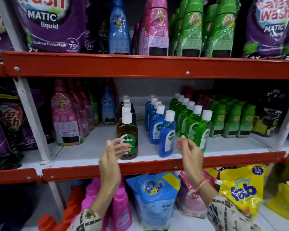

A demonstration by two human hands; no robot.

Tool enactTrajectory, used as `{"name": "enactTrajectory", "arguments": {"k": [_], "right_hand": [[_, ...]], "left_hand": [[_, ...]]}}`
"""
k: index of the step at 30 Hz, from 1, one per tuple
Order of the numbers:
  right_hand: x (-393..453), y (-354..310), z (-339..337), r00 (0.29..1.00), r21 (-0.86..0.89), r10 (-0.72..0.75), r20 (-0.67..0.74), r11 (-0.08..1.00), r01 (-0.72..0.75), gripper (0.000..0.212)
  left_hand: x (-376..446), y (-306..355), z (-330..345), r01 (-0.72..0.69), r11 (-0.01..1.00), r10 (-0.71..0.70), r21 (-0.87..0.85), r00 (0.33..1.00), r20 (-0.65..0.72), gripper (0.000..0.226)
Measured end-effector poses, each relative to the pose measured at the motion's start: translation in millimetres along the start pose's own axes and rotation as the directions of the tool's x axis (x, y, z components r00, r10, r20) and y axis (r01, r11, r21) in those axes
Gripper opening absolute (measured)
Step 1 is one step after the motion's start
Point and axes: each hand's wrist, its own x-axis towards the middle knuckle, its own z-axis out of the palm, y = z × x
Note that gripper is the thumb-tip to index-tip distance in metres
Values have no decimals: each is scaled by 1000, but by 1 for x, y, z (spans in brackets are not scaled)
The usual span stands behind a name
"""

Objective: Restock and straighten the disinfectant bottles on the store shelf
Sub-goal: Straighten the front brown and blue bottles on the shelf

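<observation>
– What can be read on the middle shelf?
– "Dettol" on the brown bottle (127, 135), and again on the front blue bottle (167, 135).
– Higher up?
– The purple pouch (50, 25) reads "MATIC liquid", "Colour Protection" and "for 75+ washes".
– And below?
– "fab" on the yellow pouch (242, 190). The blue pouch (154, 197) says "ALL DAY FRESHNESS" and "Comfort". The pink bottle (65, 117) carries "ALL DAY FRESHNESS" too.
</observation>
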Motion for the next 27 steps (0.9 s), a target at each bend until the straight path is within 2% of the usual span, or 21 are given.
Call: {"name": "enactTrajectory", "arguments": {"k": [2,4,6,8,10,12,15,21,25,27], "right_hand": [[15,4,-7,996,45,90,26,995,-91,27],[29,4,-8,977,47,185,107,981,-191,34],[41,2,-7,952,16,251,176,966,-258,65],[46,-4,-6,935,-30,256,247,966,-257,94],[48,-5,-5,913,-63,253,320,967,-246,105],[49,-3,-2,897,-61,260,359,965,-255,105],[49,-2,-1,896,-53,259,361,965,-257,98],[45,-1,-7,898,-5,225,379,971,-241,67],[44,0,-6,910,-14,216,353,974,-226,61],[44,0,-6,912,3,206,356,975,-222,65]], "left_hand": [[-4,0,28,95,995,-96,20,989,109,60],[-8,0,52,195,977,-208,81,958,196,73],[-9,0,72,281,948,-310,151,920,240,94],[-9,3,88,336,916,-389,221,881,271,108],[-10,6,101,354,901,-419,251,860,290,112],[-12,9,110,354,909,-408,218,860,306,107],[-8,3,111,356,909,-410,216,859,306,123],[6,-2,101,341,922,-386,184,858,338,87],[13,-10,98,367,913,-407,179,851,333,101],[11,-11,98,348,925,-379,149,869,320,98]]}}
